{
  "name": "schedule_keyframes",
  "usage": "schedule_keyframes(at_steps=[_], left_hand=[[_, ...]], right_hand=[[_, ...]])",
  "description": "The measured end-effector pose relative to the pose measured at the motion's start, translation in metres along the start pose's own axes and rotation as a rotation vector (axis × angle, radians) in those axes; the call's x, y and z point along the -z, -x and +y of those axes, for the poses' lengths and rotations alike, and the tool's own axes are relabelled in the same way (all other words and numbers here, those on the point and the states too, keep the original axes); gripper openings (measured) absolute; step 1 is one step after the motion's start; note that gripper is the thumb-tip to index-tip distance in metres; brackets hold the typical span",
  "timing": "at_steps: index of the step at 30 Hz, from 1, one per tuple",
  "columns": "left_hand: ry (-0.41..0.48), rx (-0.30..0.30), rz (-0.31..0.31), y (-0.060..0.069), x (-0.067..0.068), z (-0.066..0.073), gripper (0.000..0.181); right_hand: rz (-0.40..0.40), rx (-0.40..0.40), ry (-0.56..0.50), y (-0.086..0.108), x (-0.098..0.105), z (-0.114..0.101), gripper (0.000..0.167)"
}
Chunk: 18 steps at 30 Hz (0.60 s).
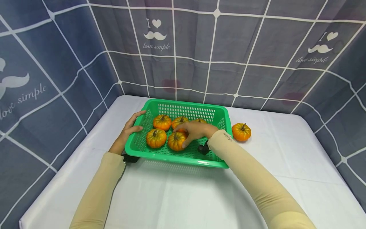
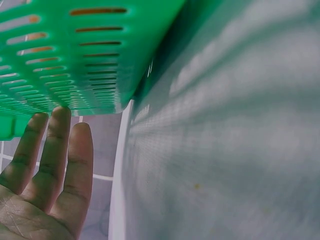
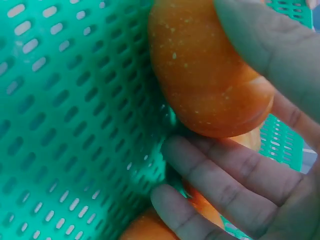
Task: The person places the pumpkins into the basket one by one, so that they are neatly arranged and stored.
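Note:
A green slotted plastic basket [image 1: 177, 159] stands on the table with several small orange pumpkins in it. My right hand [image 1: 195, 130] reaches in and holds the front-middle pumpkin [image 1: 176, 142] between thumb and fingers. In the right wrist view this pumpkin [image 3: 205, 75] sits close to the basket floor [image 3: 65, 110]. Beside it are a front-left pumpkin [image 1: 156, 139], a back-left pumpkin [image 1: 162, 122] and, partly behind the hand, two more. At the basket's left end, my left hand [image 1: 125, 135] has its fingers [image 2: 52, 160] straight against the outer wall.
Outside the basket, by its right end, another pumpkin [image 1: 241, 132] rests on the white tablecloth [image 1: 286, 156]. Grey-blue curtains [image 1: 194, 38] with white grid lines stand behind and at both sides of the table.

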<state>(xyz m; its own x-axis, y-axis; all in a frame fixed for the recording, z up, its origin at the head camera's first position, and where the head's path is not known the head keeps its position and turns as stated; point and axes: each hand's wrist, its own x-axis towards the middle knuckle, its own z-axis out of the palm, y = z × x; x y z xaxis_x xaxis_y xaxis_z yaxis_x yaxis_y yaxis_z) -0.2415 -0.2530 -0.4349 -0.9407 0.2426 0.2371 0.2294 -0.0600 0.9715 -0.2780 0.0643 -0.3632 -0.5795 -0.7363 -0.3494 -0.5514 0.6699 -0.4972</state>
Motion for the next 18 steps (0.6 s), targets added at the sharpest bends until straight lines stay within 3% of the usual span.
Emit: schedule_keyframes(at_steps=[7,18], left_hand=[[-0.008,0.014,0.008,0.0013,-0.0001,0.0012,0.073],[-0.031,-0.037,0.005,-0.0022,0.0004,-0.002,0.072]], right_hand=[[-0.028,-0.011,-0.049,-0.0053,-0.0046,0.0035,0.078],[-0.035,-0.03,-0.089,-0.0004,-0.0015,0.0047,0.081]])
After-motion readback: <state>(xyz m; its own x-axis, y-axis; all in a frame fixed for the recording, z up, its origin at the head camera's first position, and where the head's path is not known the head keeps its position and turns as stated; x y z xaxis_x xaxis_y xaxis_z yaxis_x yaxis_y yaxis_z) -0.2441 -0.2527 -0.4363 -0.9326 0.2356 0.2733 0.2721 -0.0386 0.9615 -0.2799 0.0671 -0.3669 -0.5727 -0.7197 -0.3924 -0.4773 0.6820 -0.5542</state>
